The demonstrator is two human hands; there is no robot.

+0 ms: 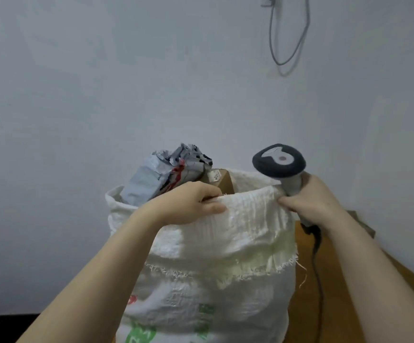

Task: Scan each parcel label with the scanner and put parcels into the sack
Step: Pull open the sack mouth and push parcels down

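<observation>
The white woven sack stands upright in the middle of the view, stuffed to the mouth, its top edge folded outward into a frayed cuff. To its right lies a brown surface; whether it is a tabletop or a carton cannot be told. A crumpled grey mailer parcel pokes out of the sack's far left side, with a cardboard box beside it. The left grip has its fingers curled over the near rim, thumb outside, pinching the cloth. The right grip is wrapped round the handle of the scanner, head up, and its thumb also nips the rim. The scanner cable trails down. The sack looks soft and limp but probably heavy; the doubled cuff seems the firmest hold.
</observation>
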